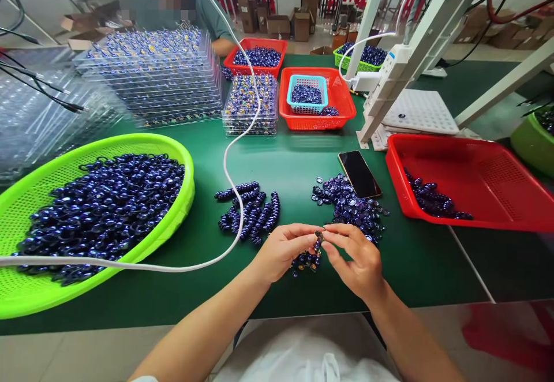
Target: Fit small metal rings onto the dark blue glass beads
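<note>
Close to the table's front edge, my left hand point(288, 249) and my right hand point(355, 261) meet fingertip to fingertip. Between them is a small dark shiny piece point(319, 236), pinched by the left fingers and touched by the right; its exact kind is too small to make out. Just under the hands lie several small dark pieces with gold-coloured spots point(307, 262). A loose pile of shiny blue-purple discs point(352, 206) spreads beyond my right hand. Beyond my left hand are rows of dark blue ring-like pieces point(255, 214) stacked in strips.
A green basket point(187, 197) full of dark blue pieces stands left, crossed by a white cable point(225, 163). A phone point(360, 173) rests by the discs. Red trays point(476, 157) and stacked clear trays point(151, 82) surround the work area. A person point(216, 24) sits opposite.
</note>
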A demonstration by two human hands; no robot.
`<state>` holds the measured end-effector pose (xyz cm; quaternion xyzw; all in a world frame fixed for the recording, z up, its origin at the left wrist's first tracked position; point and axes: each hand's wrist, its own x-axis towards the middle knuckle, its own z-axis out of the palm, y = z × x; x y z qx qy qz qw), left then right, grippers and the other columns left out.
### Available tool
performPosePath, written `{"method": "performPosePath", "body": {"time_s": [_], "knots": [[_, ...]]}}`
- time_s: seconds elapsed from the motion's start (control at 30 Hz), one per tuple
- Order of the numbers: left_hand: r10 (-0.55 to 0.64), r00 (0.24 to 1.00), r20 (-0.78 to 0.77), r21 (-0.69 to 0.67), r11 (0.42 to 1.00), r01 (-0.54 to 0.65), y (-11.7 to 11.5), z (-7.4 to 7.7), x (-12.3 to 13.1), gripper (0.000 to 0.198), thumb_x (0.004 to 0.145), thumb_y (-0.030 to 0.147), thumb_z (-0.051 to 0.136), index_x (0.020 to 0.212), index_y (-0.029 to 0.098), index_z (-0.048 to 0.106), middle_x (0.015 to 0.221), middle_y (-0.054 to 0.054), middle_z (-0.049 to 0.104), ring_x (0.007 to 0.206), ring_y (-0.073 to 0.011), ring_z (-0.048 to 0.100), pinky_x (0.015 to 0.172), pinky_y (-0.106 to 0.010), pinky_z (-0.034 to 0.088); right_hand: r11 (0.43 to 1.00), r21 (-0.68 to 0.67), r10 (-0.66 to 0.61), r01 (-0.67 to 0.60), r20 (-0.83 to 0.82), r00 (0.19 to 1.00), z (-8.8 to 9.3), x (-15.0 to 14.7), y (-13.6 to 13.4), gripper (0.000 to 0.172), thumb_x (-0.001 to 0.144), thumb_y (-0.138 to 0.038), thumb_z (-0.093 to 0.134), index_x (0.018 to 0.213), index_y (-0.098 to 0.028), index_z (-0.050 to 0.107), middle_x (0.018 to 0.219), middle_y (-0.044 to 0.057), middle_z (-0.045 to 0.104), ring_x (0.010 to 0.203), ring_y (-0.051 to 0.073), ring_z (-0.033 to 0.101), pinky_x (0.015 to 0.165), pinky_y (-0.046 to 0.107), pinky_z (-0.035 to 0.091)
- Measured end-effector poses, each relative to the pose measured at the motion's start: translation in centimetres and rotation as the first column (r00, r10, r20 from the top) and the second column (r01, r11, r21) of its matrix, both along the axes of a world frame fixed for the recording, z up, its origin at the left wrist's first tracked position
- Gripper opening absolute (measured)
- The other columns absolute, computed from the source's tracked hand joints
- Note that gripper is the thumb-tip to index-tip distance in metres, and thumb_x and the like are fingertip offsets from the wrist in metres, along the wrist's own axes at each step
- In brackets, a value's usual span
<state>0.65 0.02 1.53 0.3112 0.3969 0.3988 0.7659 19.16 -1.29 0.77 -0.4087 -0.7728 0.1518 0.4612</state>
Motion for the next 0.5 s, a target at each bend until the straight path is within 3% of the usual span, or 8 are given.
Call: {"method": "performPosePath", "body": {"time_s": [0.17, 0.37, 0.5], "knots": [[0.07, 0.97, -0.231, 0.258, 0.966, -0.008, -1.1, 0.1, 0.7, 0.024, 0.081, 0.028, 0.071, 0.101, 0.018, 0.079, 0.088, -0.007, 0.072, 0.073, -0.0153, 0.062, 0.069, -0.027, 0.053, 0.996, -0.093, -0.019, 0.015, -0.042, 0.999, 0.0, -0.5, 0.1, 0.019, 0.086, -0.009, 0.061, 0.097, -0.023, 0.063, 0.096, 0.006, 0.069, 0.092, 0.02, 0.067, 0.082, 0.039, 0.057], [0.283, 0.876, -0.391, 0.522, 0.852, -0.043, -3.3, -0.5, 1.6, 0.024, 0.089, 0.025, 0.061, 0.106, 0.018, 0.077, 0.085, -0.009, 0.072, 0.078, -0.0191, 0.066, 0.076, -0.032, 0.055, 0.978, -0.188, 0.079, -0.087, -0.047, 0.996, 0.1, -0.5, -0.2, 0.015, 0.087, -0.011, 0.058, 0.095, -0.024, 0.06, 0.098, 0.006, 0.067, 0.096, 0.021, 0.066, 0.086, 0.038, 0.055], [0.374, 0.795, -0.478, 0.655, 0.755, 0.039, -4.5, -0.7, -0.1, 0.026, 0.091, 0.021, 0.059, 0.114, 0.02, 0.072, 0.097, -0.01, 0.073, 0.087, -0.0201, 0.067, 0.079, -0.032, 0.056, 0.963, -0.223, 0.142, -0.15, -0.05, 0.989, 0.2, 0.1, -0.3, 0.012, 0.088, -0.013, 0.056, 0.092, -0.024, 0.06, 0.103, 0.007, 0.065, 0.1, 0.023, 0.064, 0.089, 0.039, 0.053]]}}
